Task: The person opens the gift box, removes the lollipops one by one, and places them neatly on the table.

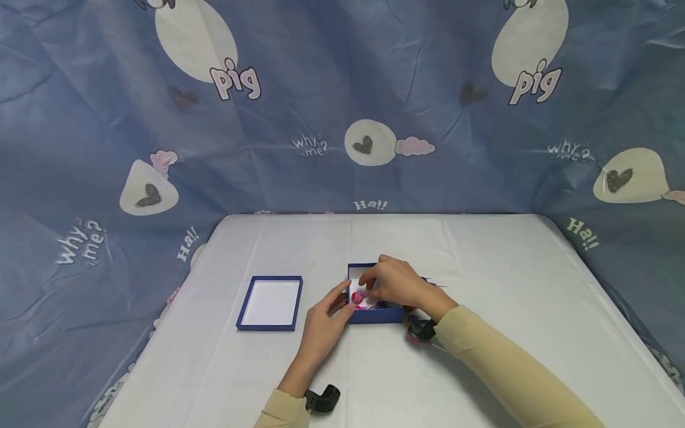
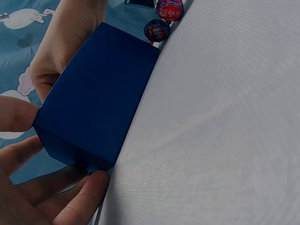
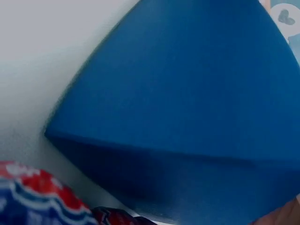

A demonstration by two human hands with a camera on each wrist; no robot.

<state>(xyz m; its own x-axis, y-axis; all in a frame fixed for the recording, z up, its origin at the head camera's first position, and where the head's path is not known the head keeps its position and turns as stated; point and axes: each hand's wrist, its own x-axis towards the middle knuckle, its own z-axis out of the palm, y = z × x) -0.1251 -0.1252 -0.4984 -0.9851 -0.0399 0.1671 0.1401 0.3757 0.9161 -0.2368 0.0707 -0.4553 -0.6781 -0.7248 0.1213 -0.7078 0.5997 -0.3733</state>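
Observation:
A blue box (image 1: 376,315) with a white inside stands on the table. My left hand (image 1: 324,318) grips its left end, thumb and fingers round the corner; in the left wrist view the fingers (image 2: 84,199) touch the box's lower edge. My right hand (image 1: 398,282) reaches down over the rim into the box, with curled fingers at a pink and red wrapped lollipop (image 1: 357,297). More pink and dark wrapping shows on the box floor, partly hidden under this hand. The right wrist view is mostly filled by the blue box wall (image 3: 178,93).
A shallow blue lid (image 1: 269,327), white inside, lies left of the box. Wrapped lollipops (image 2: 157,30) lie on the table by the box's right end, partly hidden by the right arm. The table has a white cover (image 1: 396,380), with a blue printed cloth (image 1: 299,178) behind it.

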